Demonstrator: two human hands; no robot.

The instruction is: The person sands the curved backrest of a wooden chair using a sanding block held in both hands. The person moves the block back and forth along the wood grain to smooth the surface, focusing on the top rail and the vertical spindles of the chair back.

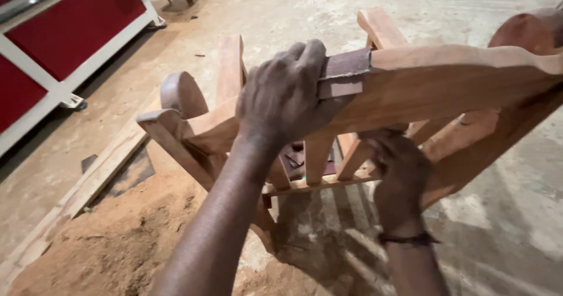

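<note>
Frame: the wooden frame (446, 91), a chair-like piece, is lying tipped over across the middle of the view, its broad top rail running from about 9 o'clock up to 3 o'clock, rising slightly toward the right.
Floor: the concrete floor (504, 225) is spreading below, with a sawdust pile (117, 243) sitting at 7 o'clock.
Cabinet: a red and white cabinet (64, 32) is standing off at 10 o'clock, well apart from the work.
Plank: a loose plank (76, 193) is lying slantwise at 8 o'clock, beside the sawdust pile.
Left hand: the left hand (281, 97) is curling over the top rail at dead centre, fingers closed down, pressing the sandpaper against the wood.
Right hand: the right hand (396, 167) is reaching in under the rail at 5 o'clock, fingers wrapped around a lower slat, bracing the frame.
Sandpaper: the sandpaper (345, 72), a dark folded sheet, is sitting just at 2 o'clock of the left hand's knuckles, folded over the rail's edge.
Key relation: the rail's long axis is stretching away rightward from the left hand, which is the nearer hand; bare wood is lying toward 3 o'clock.
</note>
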